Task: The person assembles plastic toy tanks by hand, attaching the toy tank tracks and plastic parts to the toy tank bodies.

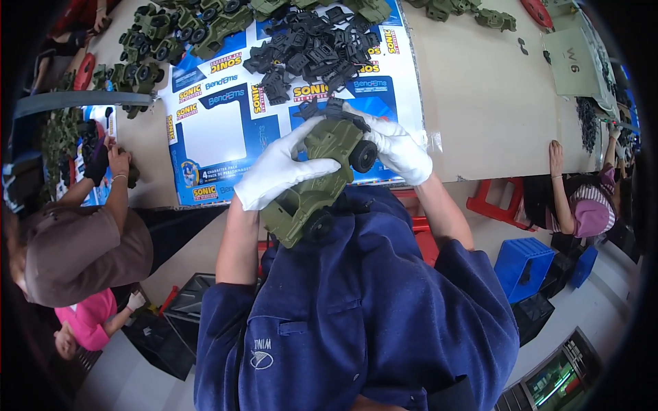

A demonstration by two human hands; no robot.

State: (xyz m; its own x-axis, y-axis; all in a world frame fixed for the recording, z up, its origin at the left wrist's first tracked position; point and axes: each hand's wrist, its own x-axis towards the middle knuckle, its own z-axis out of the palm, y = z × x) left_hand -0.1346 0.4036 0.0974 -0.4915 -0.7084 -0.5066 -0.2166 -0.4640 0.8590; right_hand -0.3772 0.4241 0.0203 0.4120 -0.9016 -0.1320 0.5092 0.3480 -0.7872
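An olive-green toy jeep with black wheels is held tilted in front of my chest, over the table's near edge. My left hand, in a white glove, wraps round its body with the thumb across the side. At the jeep's far end, my white-gloved right hand closes on a black plastic part that sits against the green body. Whether that part is fixed to the jeep I cannot tell. Beyond my hands lies a heap of black plastic parts on a printed cardboard sheet.
Several green toy vehicles crowd the far left of the table, and more lie at the far right. A grey box stands at the right. Co-workers sit on both sides. Blue crates and a red stool are on the floor.
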